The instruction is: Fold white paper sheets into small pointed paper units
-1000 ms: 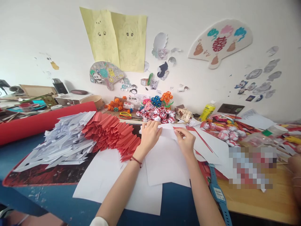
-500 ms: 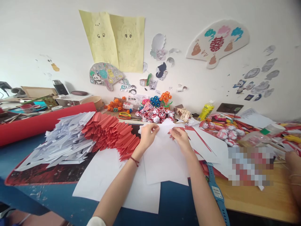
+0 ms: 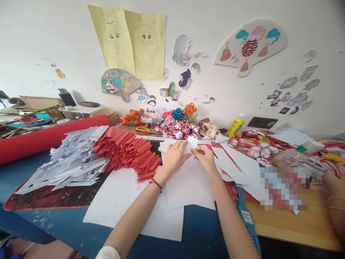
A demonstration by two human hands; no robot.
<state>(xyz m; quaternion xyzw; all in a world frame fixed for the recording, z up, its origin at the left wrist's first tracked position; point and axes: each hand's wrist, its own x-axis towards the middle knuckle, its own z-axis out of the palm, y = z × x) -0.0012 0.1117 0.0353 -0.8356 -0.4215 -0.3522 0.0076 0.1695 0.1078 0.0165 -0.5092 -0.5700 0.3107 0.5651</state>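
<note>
My left hand (image 3: 174,158) and my right hand (image 3: 205,158) meet over the far end of a white sheet of paper (image 3: 188,185) on the table. Both pinch and press a folded flap of that sheet between their fingertips. The sheet lies on top of other white sheets (image 3: 126,201). Just left of my left hand runs a long row of folded red paper pieces (image 3: 129,151), and further left a row of folded white pieces (image 3: 75,158).
Red-and-white paper balls and paper flowers (image 3: 178,127) stand by the wall. A red paper roll (image 3: 40,138) lies at the left. A yellow glue bottle (image 3: 235,126), scissors (image 3: 142,130) and clutter fill the right side. Another person's hand (image 3: 334,187) shows at the right edge.
My hands lifted the sheet's far edge, folded it over and drew closer together. They now press the folded flap down.
</note>
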